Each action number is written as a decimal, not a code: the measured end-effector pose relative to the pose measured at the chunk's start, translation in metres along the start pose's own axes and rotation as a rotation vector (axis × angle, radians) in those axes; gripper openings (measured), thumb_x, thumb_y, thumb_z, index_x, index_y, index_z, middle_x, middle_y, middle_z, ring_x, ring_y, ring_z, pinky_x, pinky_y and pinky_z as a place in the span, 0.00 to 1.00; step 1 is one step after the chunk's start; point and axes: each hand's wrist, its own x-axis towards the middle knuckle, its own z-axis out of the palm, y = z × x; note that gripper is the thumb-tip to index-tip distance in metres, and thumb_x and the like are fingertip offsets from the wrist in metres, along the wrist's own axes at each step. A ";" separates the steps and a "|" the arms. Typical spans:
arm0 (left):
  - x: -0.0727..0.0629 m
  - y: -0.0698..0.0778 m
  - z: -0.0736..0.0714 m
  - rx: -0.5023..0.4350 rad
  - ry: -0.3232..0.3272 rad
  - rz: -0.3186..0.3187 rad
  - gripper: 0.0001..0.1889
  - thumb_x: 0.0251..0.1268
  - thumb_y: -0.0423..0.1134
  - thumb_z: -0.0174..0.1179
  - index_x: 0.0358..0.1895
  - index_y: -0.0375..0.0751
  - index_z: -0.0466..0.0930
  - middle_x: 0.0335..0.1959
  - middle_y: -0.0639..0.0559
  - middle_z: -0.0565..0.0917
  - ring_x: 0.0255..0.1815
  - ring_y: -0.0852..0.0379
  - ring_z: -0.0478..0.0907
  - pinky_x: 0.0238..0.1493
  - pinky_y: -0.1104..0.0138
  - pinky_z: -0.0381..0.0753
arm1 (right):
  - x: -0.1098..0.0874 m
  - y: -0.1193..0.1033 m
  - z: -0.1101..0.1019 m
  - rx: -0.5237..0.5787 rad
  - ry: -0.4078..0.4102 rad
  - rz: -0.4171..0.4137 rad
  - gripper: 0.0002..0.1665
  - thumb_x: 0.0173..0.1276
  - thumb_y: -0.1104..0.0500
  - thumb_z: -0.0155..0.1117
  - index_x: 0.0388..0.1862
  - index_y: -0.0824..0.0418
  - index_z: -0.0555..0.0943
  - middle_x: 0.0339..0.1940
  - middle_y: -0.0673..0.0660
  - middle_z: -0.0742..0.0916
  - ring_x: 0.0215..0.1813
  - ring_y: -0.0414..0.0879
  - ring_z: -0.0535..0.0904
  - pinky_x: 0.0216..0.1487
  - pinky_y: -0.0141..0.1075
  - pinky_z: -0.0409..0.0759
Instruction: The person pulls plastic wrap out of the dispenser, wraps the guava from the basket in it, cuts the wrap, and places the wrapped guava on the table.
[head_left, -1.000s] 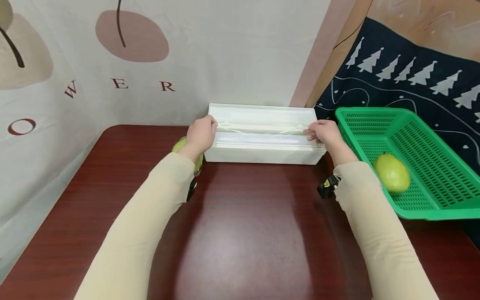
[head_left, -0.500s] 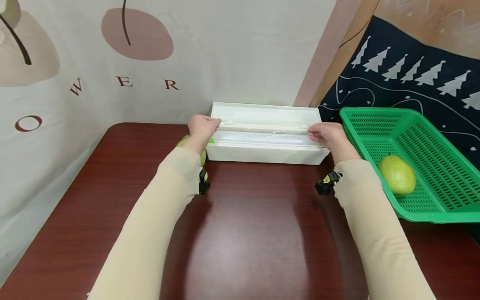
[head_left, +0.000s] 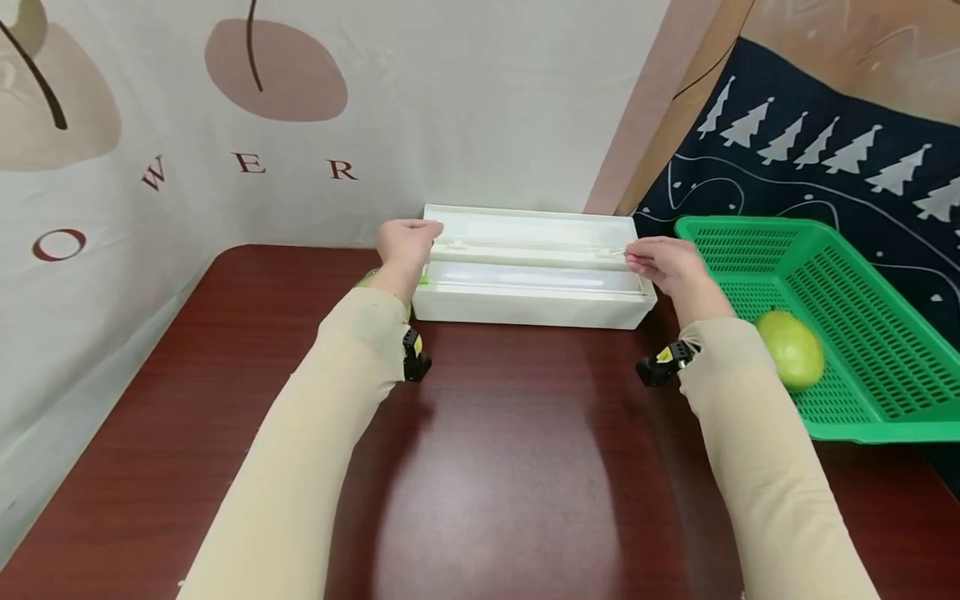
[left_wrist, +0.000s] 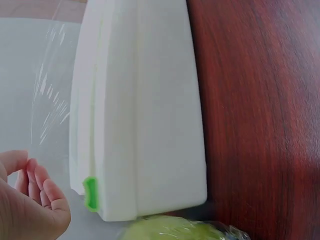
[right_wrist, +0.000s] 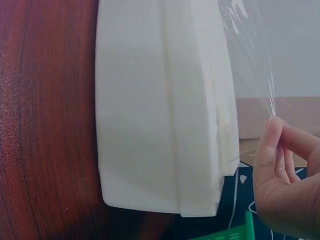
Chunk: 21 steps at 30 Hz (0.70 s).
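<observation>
My left hand [head_left: 405, 248] pinches one end of a clear sheet of cling film [left_wrist: 52, 95] above the left end of a white cling film dispenser [head_left: 532, 310]. At its right end, my right hand [head_left: 666, 260] pinches the film's other corner between thumb and fingertips. In the right wrist view the film [right_wrist: 252, 60] runs taut and gathered down to the fingertips. The dispenser's lid [head_left: 532, 223] stands raised at the back. A green slider [left_wrist: 91, 194] sits at its left end. Beside that end lies a yellow-green fruit wrapped in film [left_wrist: 170, 230], mostly hidden by my left hand in the head view.
On the right stands a green plastic basket [head_left: 885, 430] with a yellow-green pear-like fruit [head_left: 789, 350] in it. A pale curtain [head_left: 480, 108] hangs just behind the dispenser. The dark red wooden table [head_left: 510, 467] reaches toward me.
Both hands have risen slightly from the dispenser, and the right hand has shifted a little to the right, with the film stretched between them. The head view has also shifted slightly.
</observation>
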 end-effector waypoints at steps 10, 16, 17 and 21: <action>-0.009 0.012 -0.001 -0.150 0.057 0.020 0.15 0.60 0.38 0.61 0.50 0.41 0.82 0.55 0.50 0.80 0.55 0.55 0.75 0.61 0.65 0.71 | -0.017 -0.013 -0.008 0.072 -0.068 -0.059 0.13 0.66 0.68 0.56 0.23 0.59 0.81 0.17 0.48 0.83 0.23 0.36 0.80 0.30 0.23 0.80; -0.014 0.015 -0.004 -0.267 0.067 0.018 0.14 0.58 0.36 0.62 0.48 0.39 0.83 0.52 0.51 0.81 0.48 0.57 0.77 0.60 0.67 0.70 | -0.026 -0.019 -0.012 0.140 -0.127 -0.083 0.20 0.66 0.71 0.53 0.15 0.58 0.80 0.17 0.50 0.84 0.22 0.38 0.80 0.29 0.24 0.80; -0.016 0.015 -0.004 -0.283 0.068 0.019 0.14 0.58 0.36 0.62 0.48 0.39 0.83 0.51 0.51 0.81 0.46 0.58 0.77 0.59 0.68 0.71 | -0.027 -0.020 -0.013 0.147 -0.132 -0.092 0.20 0.66 0.71 0.53 0.16 0.59 0.80 0.17 0.50 0.85 0.22 0.38 0.80 0.29 0.25 0.80; -0.020 0.019 -0.007 -0.311 0.069 0.050 0.12 0.58 0.36 0.62 0.45 0.37 0.83 0.45 0.53 0.80 0.41 0.61 0.76 0.54 0.68 0.73 | -0.034 -0.024 -0.014 0.154 -0.119 -0.125 0.17 0.66 0.71 0.53 0.19 0.59 0.80 0.18 0.50 0.85 0.23 0.38 0.81 0.29 0.25 0.81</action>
